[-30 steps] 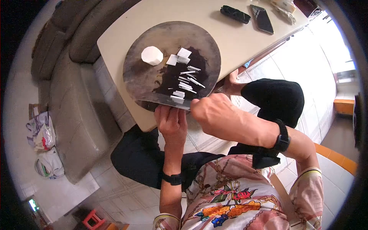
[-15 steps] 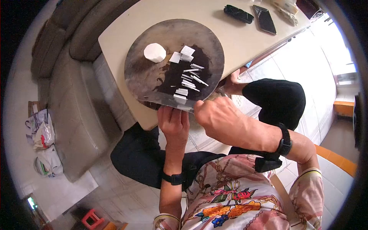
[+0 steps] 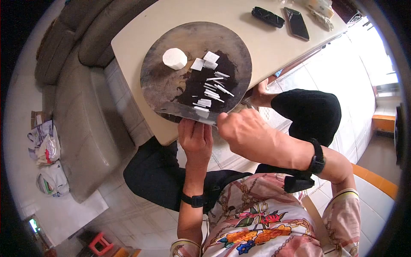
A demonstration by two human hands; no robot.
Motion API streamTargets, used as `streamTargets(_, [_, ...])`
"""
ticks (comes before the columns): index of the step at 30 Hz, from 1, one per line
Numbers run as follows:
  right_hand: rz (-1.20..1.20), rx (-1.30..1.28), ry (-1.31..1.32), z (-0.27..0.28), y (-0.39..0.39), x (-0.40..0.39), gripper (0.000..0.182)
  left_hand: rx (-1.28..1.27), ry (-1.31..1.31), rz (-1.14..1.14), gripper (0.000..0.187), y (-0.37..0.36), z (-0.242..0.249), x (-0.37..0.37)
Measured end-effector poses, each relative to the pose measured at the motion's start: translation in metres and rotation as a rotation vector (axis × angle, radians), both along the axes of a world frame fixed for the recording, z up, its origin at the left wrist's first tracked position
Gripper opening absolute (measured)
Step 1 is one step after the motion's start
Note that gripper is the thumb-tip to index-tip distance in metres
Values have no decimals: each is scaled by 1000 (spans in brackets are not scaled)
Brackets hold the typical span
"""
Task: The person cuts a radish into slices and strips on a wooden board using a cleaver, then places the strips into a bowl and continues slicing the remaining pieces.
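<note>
A round dark board [image 3: 158, 85] lies on the table, its near part wet and dark. On it are a white faceted block [image 3: 174, 58], a few flat white pieces [image 3: 197, 64] and several thin white strips [image 3: 210, 93]. My right hand [image 3: 246, 128] is closed round the handle end of a broad knife [image 3: 184, 112], whose blade lies across the board's near edge. Behind the blade, at that edge, my left hand [image 3: 195, 135] has its fingers bent together; their tips and whatever they hold are hidden by the blade.
The cream table [image 3: 128, 47] bears a black glasses case [image 3: 268, 17], a phone [image 3: 296, 24] and a plastic bag [image 3: 320, 8] at the far right. A grey sofa [image 3: 81, 124] stands on the left, with bags [image 3: 45, 143] beside it. Another person's foot [image 3: 261, 95] shows beside the table.
</note>
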State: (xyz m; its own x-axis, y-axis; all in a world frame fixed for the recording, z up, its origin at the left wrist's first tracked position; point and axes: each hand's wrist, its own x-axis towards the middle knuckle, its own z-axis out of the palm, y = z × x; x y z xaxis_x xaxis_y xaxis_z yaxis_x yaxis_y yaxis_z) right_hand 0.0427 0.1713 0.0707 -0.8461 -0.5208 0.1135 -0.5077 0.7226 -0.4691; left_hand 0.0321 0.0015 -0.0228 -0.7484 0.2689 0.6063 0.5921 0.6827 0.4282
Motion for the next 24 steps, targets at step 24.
streamTargets(24, [-25, -12, 63, -9, -4, -8, 14, -9, 35, 7, 22, 0, -4, 1])
